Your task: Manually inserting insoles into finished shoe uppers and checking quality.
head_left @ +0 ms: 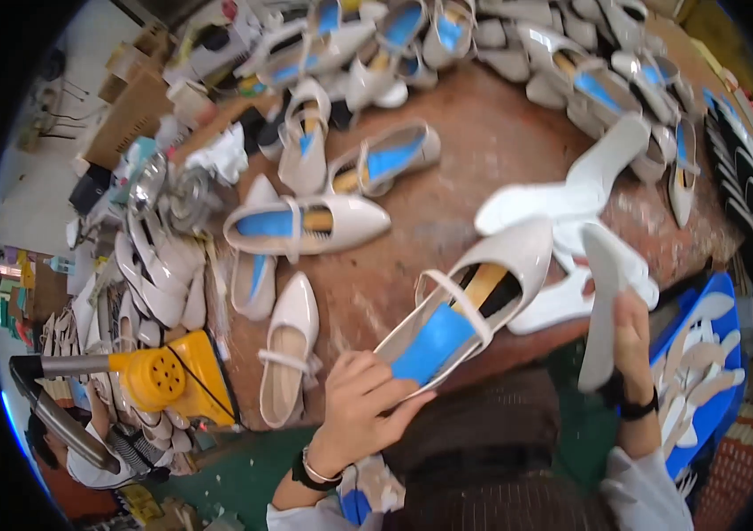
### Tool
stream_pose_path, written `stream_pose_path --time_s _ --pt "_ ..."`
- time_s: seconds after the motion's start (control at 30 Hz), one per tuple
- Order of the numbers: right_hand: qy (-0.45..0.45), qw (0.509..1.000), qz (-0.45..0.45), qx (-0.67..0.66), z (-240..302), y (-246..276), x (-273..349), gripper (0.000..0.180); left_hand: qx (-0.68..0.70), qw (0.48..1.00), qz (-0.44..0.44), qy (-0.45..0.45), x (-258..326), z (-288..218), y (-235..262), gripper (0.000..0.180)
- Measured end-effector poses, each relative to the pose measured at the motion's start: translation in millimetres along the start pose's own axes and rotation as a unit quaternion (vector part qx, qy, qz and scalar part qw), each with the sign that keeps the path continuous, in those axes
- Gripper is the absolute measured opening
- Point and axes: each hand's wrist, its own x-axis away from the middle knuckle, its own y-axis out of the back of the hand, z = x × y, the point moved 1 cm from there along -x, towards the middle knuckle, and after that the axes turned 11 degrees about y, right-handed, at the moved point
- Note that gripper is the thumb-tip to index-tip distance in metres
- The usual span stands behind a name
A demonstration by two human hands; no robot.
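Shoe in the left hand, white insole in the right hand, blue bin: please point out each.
Shoe point(463, 303), head view: on its strap.
White insole point(603, 305), head view: middle of its flat face.
Blue bin point(714, 414), head view: bare wall.

Spreads around a red-brown worktable, scuffed and marked with pale stains, its edges bent by the lens. Below the worktable's near edge, shows a green floor dotted with light specks. Beyond the worktable's far right corner, has a yellowish panel, wall or furniture, hard to tell. To the left of the worktable, past brown cardboard boxes, opens onto a pale grey expanse, floor or wall, unclear. Far left of the worktable, catches a thin blue-white glow. Right of the worktable, includes a blurred red-and-cream ribbed surface.
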Motion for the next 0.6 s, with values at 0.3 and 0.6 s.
stream_pose_path --time_s 0.3,0.6 --pt "0.338 0.86 0.294 0.244 -16 -127 -14 0.028 -0.077 0.984 -0.017 0.162 110 96 -52 0.042" --pt "0.287 0.896 0.328 0.088 -16 -227 13 0.021 0.144 0.962 -0.161 0.17 128 111 -86 0.142"
